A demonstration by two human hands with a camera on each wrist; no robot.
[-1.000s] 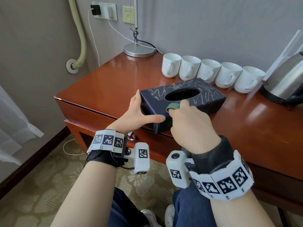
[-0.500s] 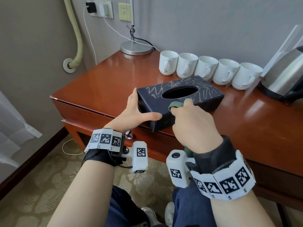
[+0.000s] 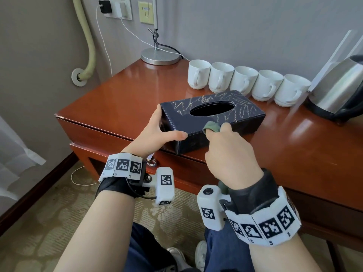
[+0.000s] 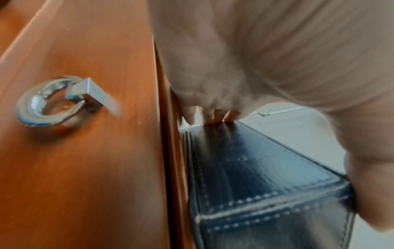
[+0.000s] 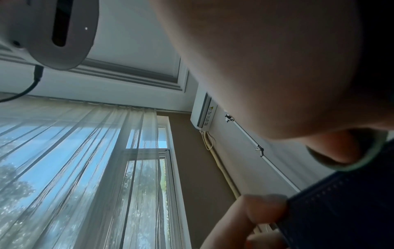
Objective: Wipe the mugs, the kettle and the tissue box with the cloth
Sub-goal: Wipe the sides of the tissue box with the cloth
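Note:
A dark navy tissue box (image 3: pixel 241 114) with scribbled chalk marks lies near the front edge of the red-brown table (image 3: pixel 121 99). My left hand (image 3: pixel 159 132) braces its left end, with straight fingers (image 4: pixel 215 114) on the end face and the thumb along the front face. My right hand (image 3: pixel 227 152) grips a green cloth (image 3: pixel 211 127) and presses it on the box's front top edge. Behind the box stand several white mugs (image 3: pixel 243 81) in a row, and a steel kettle (image 3: pixel 337 89) at the far right. The wrist views show the box (image 4: pixel 255 185) close up and the cloth (image 5: pixel 362 166) under my right fingers.
A lamp base (image 3: pixel 160 55) stands at the table's back left, with cables running to wall sockets (image 3: pixel 115 7). A ring pull (image 4: pixel 51 102) hangs on the drawer front below the box. A clear plastic stand (image 3: pixel 334 54) leans behind the kettle.
My right hand has slid the cloth slightly rightwards along the box's front top edge. The left hand has kept its place on the box's left end.

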